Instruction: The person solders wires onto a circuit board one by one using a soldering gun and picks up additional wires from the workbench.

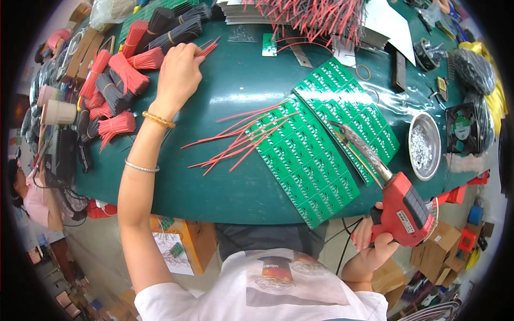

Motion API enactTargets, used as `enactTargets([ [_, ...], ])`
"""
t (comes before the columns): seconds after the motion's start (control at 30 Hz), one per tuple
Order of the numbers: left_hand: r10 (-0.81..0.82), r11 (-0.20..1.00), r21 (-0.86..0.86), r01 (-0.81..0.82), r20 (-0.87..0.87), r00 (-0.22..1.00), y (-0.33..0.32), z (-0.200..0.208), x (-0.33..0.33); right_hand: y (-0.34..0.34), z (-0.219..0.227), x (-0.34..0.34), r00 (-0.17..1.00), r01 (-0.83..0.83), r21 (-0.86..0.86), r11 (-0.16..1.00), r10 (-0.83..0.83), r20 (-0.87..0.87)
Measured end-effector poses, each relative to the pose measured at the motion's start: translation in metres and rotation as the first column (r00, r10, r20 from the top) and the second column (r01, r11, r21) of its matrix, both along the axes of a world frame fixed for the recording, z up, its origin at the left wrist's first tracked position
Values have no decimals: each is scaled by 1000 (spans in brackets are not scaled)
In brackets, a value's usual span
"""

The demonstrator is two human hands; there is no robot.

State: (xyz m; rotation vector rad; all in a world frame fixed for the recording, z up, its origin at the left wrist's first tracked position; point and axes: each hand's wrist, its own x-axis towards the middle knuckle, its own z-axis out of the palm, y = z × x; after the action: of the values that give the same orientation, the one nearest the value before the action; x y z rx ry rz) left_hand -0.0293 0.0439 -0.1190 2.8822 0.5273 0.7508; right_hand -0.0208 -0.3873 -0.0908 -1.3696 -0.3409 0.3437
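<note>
At the far left of the table, my left hand [182,72] has its fingers closed on a few short red wires [210,48], whose ends stick out to the right. My right hand [375,235] grips a red soldering gun [402,211] by its handle, near the front edge. The gun's metal barrel [367,150] slants up and leftward over the boards. Below its tip lies a green circuit board panel [316,174], with several loose red wires [235,142] reaching left from its upper left edge. A stack of similar green panels [369,115] lies partly beside and behind it.
Bundles of red wires [126,72] and black wires [179,32] crowd the table's left side. A round metal bowl [424,160] of small shiny bits stands right, beside a black fan [463,128]. A large heap of red wires [316,18] lies at the back. Another person [35,195] sits left.
</note>
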Motion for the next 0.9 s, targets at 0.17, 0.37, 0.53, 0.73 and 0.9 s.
enactTargets([
  [0.17, 62, 992, 113, -60, -8, 998, -22, 12, -15, -4, 1, -2, 999, -15, 2, 1000, 15, 29],
  [0.37, -48, 978, -197, 72, 122, 991, -85, 45, -47, -10, 0, -7, 1000, -25, 15, 1000, 25, -11],
  [0.53, -168, 846, -504, 176, 61, 984, -143, 44, -85, -12, -2, -17, 994, -31, -4, 1000, 31, -101],
  [0.73, 56, 608, -793, 30, 81, 995, -176, 23, -98, -15, -3, -24, 960, -196, -38, 980, 183, -214],
  [0.9, 134, 590, -808, -3, 94, 987, -183, 16, -93, -27, -33, -6, 842, -509, -3, 861, 498, -208],
])
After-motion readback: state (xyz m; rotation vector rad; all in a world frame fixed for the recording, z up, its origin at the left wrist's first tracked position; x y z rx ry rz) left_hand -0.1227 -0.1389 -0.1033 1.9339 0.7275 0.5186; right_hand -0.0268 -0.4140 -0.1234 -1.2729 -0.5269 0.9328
